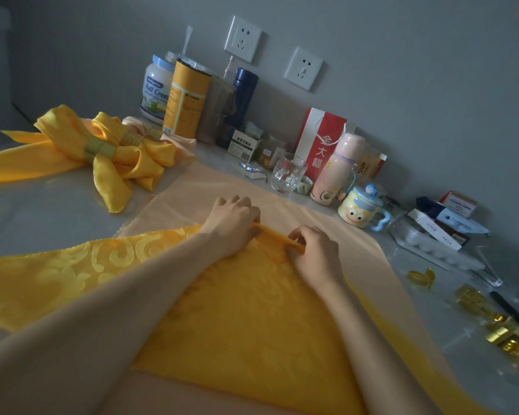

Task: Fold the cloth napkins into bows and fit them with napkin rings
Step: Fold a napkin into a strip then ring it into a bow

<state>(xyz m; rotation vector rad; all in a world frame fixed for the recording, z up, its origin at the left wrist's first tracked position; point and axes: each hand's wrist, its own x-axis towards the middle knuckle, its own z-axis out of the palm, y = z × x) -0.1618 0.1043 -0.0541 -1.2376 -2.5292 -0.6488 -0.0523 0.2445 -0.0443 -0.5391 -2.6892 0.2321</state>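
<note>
Between our left hand and right hand on the desk, the yellow napkin has its far corner rolled up; each grip pinches one end of that roll. A peach cloth lies underneath.

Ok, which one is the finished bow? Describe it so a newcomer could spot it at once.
Start at the white Full Cream tub against the wall, far left. Just in front and left of it lies the yellow bow, cinched at its middle by a pale gold napkin ring. Unlike the flat patterned yellow napkin nearer the camera, it is bunched into loops and tails.
</note>
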